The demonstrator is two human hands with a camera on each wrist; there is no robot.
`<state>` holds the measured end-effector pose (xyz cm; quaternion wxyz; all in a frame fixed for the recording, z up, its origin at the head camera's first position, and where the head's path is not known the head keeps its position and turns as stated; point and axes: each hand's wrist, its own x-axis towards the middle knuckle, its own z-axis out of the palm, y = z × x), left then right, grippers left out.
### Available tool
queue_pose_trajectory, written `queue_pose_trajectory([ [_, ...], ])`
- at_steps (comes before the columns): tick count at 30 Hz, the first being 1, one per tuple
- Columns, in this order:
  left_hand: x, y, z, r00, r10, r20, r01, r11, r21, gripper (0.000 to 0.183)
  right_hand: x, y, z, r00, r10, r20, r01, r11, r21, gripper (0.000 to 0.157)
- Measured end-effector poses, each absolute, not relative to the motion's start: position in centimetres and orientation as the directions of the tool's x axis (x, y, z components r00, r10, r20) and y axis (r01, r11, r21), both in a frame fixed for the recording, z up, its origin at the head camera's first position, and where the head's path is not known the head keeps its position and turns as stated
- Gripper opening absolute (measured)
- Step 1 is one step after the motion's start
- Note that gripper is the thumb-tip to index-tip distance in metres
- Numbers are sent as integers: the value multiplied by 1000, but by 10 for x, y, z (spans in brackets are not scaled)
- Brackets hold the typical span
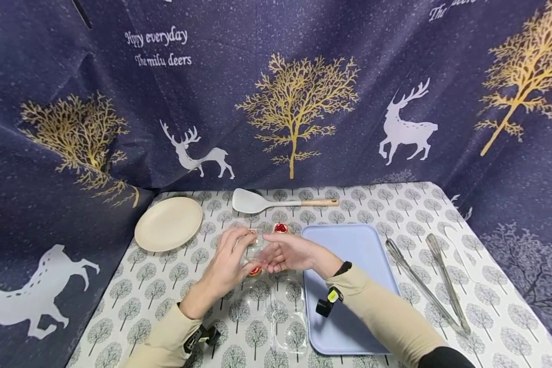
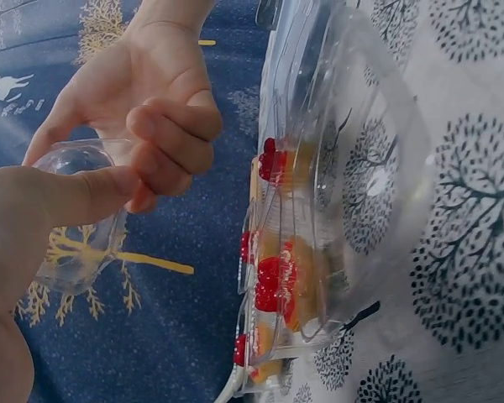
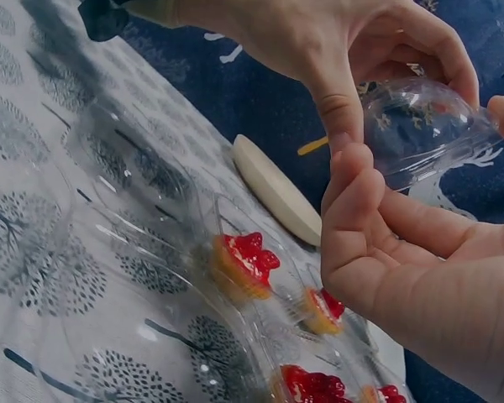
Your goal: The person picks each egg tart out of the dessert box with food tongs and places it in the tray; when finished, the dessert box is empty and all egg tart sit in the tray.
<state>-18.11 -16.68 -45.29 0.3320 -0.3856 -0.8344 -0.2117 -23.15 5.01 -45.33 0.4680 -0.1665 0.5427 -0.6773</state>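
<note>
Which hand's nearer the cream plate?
Left. The left hand is to the right of the cream plate; the right hand is farther right.

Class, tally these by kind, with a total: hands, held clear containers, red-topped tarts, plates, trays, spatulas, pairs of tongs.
Hands (left hand, right hand): 2
Held clear container: 1
Red-topped tarts: 4
Plate: 1
Tray: 1
Spatula: 1
Pair of tongs: 1
Total: 11
</note>
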Motion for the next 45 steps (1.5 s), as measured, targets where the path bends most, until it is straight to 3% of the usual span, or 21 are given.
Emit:
queue_pose_trajectory([
  [6,-173,-168,-450,-475,511,716,812,569,133,75,-228,53,-450,-504,-823,-262,432,23,-902,58],
  [12,-166,-170,-448,-440,474,763,862,462,210,56,-222,56,-446,-588,-777,-223,316,33,-948,68],
  [18,-154,-168,-446,-445,376,813,874,380,303,25,-214,55,-446,-660,-734,-160,73,149,-986,56],
  [23,-144,-167,-446,-471,351,809,871,328,365,18,-206,56,-444,-670,-736,-96,-162,271,-949,54],
  [27,-138,-170,-450,-530,348,773,841,337,424,27,-200,57,-445,-670,-743,-4,-323,296,-899,57],
  [34,-125,-183,-452,-731,382,565,678,494,544,61,-184,58,-447,-660,-734,158,-558,338,-758,61],
  [39,-117,-190,-449,-847,383,368,532,612,585,79,-168,56,-444,-695,-705,142,-594,451,-667,72],
  [45,-109,-194,-447,-888,408,211,448,668,595,89,-152,55,-444,-683,-716,143,-625,473,-621,82],
])
